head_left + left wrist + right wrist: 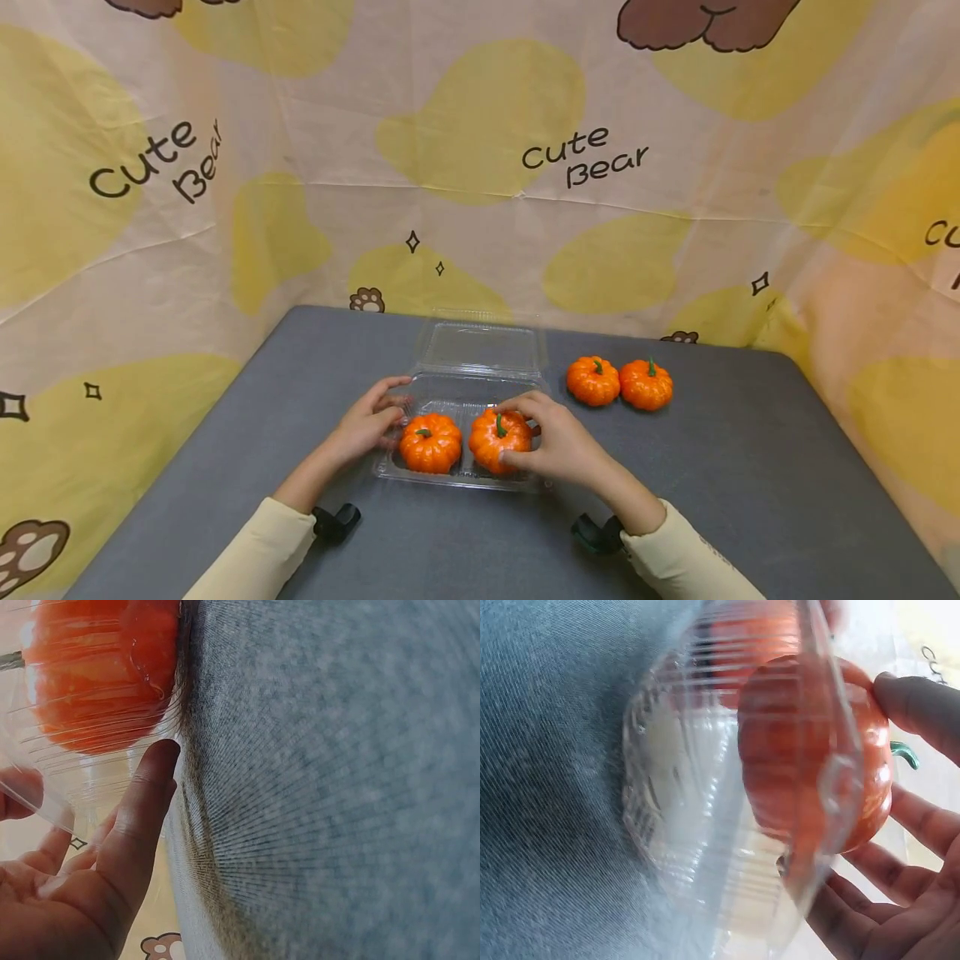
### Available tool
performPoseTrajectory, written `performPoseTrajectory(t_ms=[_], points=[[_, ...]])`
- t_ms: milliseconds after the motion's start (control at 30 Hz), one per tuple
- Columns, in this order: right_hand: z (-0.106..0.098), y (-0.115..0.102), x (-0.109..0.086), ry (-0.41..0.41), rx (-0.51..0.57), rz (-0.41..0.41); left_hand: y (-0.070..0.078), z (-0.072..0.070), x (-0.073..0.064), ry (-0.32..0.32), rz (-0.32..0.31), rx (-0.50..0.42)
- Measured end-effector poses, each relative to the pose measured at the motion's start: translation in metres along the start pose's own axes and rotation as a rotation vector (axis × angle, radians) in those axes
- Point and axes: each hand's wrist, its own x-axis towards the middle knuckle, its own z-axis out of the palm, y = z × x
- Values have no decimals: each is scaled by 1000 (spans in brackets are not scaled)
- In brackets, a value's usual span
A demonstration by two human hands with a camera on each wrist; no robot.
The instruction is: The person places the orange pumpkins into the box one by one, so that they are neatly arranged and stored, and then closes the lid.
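A hinged clear plastic container [405, 477] lies on the table with its lid [483, 346] folded back. On the container's left side sits an orange toy pumpkin [431, 444]. My right hand [558, 440] grips a second orange pumpkin [491, 444] with a green stem, thumb on the near side and fingers round the far side. In the right wrist view this pumpkin [814, 750] is partly below the rim, raised off the container's floor. My left hand [371, 423] rests at the container's left wall, its fingers [139, 817] extended against the plastic.
Two more orange pumpkins, one on the left [592, 382] and one on the right [647, 385], stand side by side on the grey table [750, 467], right of the lid. A patterned cloth [480, 167] hangs behind the table and at both sides.
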Motion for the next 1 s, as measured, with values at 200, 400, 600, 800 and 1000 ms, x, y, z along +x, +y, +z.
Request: performPoseTrajectory(t_ms=[200,400,600,800,1000], points=[[7,-2,1,-23,-65,-3,1,0,0,-3,10,-2],[12,-2,2,-33,-77,-6,1,0,0,2,13,-1],[15,1,3,-59,-124,-18,1,-1,0,-1,13,-6],[15,2,3,-97,-173,-49,1,-1,0,-8,10,-21],[15,2,4,-125,-216,-66,1,0,0,-12,18,-9]])
